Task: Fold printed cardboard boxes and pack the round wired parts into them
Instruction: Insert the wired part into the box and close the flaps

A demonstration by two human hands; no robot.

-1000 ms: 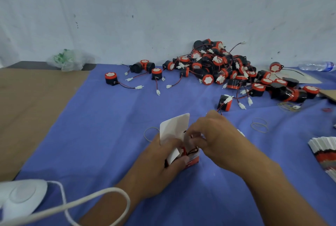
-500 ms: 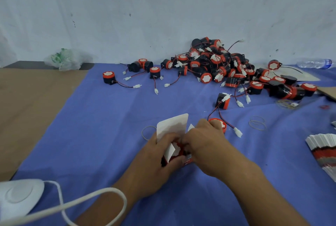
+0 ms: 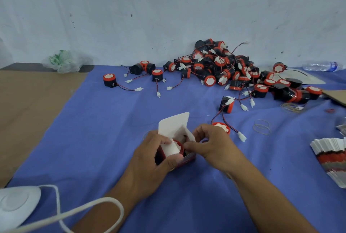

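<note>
Left hand curled round the printed box, thumb on its front flap. Right hand pinches the box's right side flap. Round part sits inside, red rim showing. Just beyond the right hand: loose part on blue surface. Farther back: pile of parts.

Hidden behind left hand: most of box body. Cut off by right edge: flat box stack. Too blurred to read: box print.
</note>
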